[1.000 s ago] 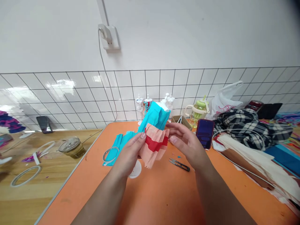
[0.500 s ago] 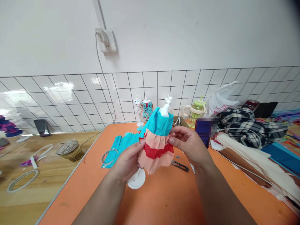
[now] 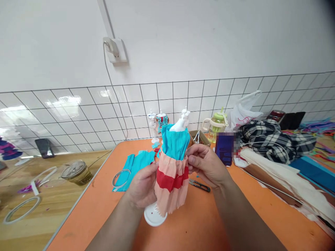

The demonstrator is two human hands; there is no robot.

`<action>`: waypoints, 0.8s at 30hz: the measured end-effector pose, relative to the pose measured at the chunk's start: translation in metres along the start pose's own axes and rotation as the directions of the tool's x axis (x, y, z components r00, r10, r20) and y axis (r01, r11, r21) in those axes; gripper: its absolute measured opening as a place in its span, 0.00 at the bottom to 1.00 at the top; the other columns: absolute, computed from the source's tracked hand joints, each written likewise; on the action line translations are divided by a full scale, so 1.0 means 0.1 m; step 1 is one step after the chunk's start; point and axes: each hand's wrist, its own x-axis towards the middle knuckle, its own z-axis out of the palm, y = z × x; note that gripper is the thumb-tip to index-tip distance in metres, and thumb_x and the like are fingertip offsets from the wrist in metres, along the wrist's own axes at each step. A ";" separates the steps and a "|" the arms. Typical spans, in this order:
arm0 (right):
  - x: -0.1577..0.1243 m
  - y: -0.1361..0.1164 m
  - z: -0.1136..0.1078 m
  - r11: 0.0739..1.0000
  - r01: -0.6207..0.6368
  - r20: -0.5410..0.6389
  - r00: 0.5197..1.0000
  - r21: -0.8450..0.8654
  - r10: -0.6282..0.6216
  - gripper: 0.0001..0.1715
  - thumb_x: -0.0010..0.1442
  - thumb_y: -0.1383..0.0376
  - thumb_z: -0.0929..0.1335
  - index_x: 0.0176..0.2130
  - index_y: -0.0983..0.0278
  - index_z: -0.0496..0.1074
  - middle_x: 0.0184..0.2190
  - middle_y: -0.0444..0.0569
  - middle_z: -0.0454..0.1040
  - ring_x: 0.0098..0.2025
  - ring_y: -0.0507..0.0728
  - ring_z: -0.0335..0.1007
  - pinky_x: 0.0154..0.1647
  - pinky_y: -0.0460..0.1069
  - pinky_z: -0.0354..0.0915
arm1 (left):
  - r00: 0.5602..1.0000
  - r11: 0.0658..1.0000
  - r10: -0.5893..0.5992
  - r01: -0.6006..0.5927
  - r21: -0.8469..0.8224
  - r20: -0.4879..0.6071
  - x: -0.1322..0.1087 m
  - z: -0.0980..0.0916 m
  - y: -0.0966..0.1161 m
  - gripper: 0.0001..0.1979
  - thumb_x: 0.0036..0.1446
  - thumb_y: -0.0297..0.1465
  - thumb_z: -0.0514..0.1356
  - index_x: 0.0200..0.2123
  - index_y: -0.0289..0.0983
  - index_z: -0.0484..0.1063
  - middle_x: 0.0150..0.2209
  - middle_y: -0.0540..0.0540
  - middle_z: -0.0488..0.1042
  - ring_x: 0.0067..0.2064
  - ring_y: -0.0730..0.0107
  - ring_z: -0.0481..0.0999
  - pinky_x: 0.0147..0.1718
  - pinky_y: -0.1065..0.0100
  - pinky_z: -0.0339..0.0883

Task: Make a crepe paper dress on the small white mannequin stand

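Observation:
A small white mannequin [image 3: 180,122] stands tilted between my hands, its round base showing below. It wears a blue crepe-paper top and a pleated pink skirt [image 3: 170,200] with a red band. My left hand [image 3: 143,184] is closed on the skirt's left edge near the waist, its fingertips partly hidden behind the paper. On the other side, my right hand [image 3: 205,162] pinches the skirt's right edge at the waist between thumb and fingers. Black thread snips [image 3: 200,185] lie on the orange table just below my right hand.
Blue crepe paper [image 3: 137,165] with a tape roll [image 3: 121,178] on it lies left. Two small mannequins [image 3: 152,123] stand at the back. A green-lidded bottle [image 3: 218,123], a dark blue phone-like object [image 3: 224,148], plaid cloth [image 3: 274,139] and paper strips [image 3: 269,164] fill the right.
The mannequin has turned and come more upright, its base lower in view. The skirt now hangs straighter and shows more of its front. Both hands keep their hold at the waist.

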 end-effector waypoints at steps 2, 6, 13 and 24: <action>-0.02 -0.02 -0.01 1.000 -0.005 0.002 1.000 0.022 0.005 0.14 0.47 0.56 0.76 0.31 0.62 0.76 0.25 0.43 0.74 0.20 0.47 0.67 0.19 0.42 0.68 | 1.000 1.000 -0.003 0.003 -0.014 0.011 0.01 -0.01 0.00 0.16 0.59 0.40 0.54 0.36 0.37 0.77 0.37 0.41 0.79 0.49 0.52 0.76 0.47 0.54 0.69; -0.05 -0.05 -0.05 0.998 -0.067 0.065 0.996 -0.013 0.068 0.21 0.52 0.53 0.73 0.43 0.62 0.77 0.30 0.47 0.76 0.18 0.46 0.64 0.14 0.42 0.66 | 1.000 0.999 -0.019 0.020 -0.029 0.022 0.01 -0.02 0.01 0.16 0.58 0.40 0.53 0.38 0.37 0.77 0.39 0.41 0.79 0.49 0.50 0.76 0.48 0.52 0.68; -0.08 -0.04 -0.06 0.997 -0.069 0.103 0.992 -0.026 0.072 0.13 0.49 0.59 0.76 0.34 0.63 0.77 0.19 0.40 0.69 0.18 0.46 0.63 0.18 0.40 0.68 | 0.999 0.999 -0.031 0.031 -0.034 0.009 0.03 -0.01 0.02 0.13 0.56 0.37 0.57 0.36 0.36 0.77 0.39 0.41 0.79 0.49 0.49 0.76 0.49 0.54 0.68; -0.07 -0.04 -0.05 0.983 -0.011 0.044 0.999 -0.182 0.019 0.13 0.48 0.59 0.76 0.29 0.64 0.75 0.22 0.40 0.69 0.16 0.43 0.56 0.11 0.38 0.56 | 0.995 0.985 -0.067 0.078 -0.151 0.073 0.03 -0.09 0.05 0.16 0.59 0.36 0.57 0.43 0.32 0.76 0.40 0.40 0.79 0.47 0.53 0.77 0.49 0.59 0.66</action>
